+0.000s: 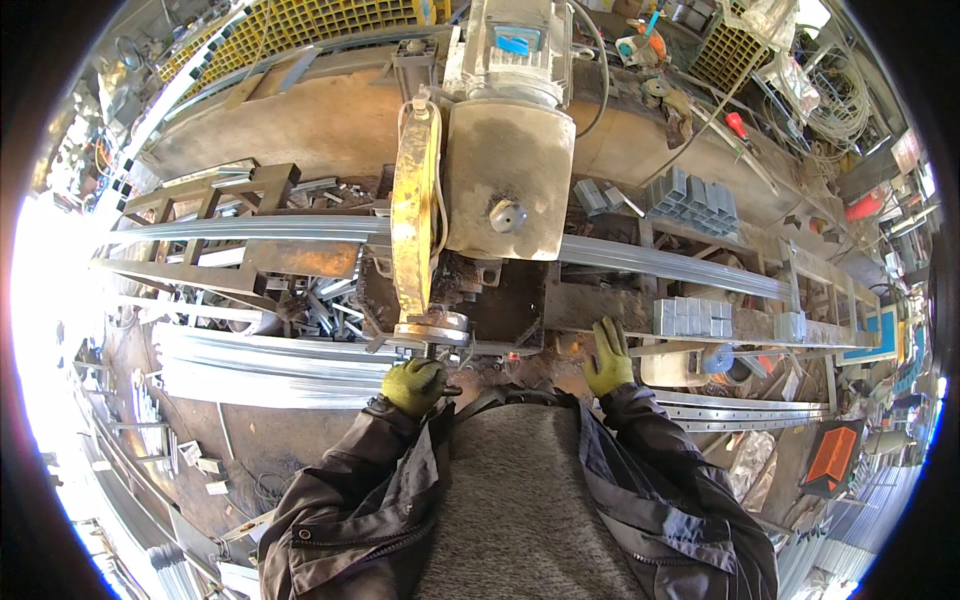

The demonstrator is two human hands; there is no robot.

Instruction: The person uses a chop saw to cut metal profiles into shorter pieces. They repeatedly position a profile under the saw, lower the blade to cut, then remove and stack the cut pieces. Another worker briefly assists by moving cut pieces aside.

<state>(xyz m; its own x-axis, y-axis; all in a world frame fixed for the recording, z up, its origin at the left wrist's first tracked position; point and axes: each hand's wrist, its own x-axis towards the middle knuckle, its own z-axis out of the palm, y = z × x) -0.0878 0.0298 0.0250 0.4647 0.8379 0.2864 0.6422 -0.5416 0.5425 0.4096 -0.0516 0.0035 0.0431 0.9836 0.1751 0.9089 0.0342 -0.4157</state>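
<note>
A large cut-off saw with a grey housing (pixel 520 175) stands in front of me, its worn yellow blade guard (pixel 412 210) on the left side. Below the guard is a round metal clamp (pixel 432 328) with a threaded screw. My left hand (pixel 412 388), in a yellow-green work glove, is closed around the dark crank handle (pixel 450 391) of that screw. Long galvanized metal profiles (pixel 250 229) run in from the left, and more profiles (pixel 680 268) extend to the right of the saw. My gloved right hand (pixel 607 360) rests with fingers stretched out at the bench's front edge.
Short cut square-tube pieces (pixel 692 318) lie in a row on the right rail, with another stack (pixel 690 198) behind. Long shiny profiles (pixel 260 368) are piled at left. An orange-and-black box (pixel 833 457) sits at lower right. A cable (pixel 600 70) hangs beside the motor.
</note>
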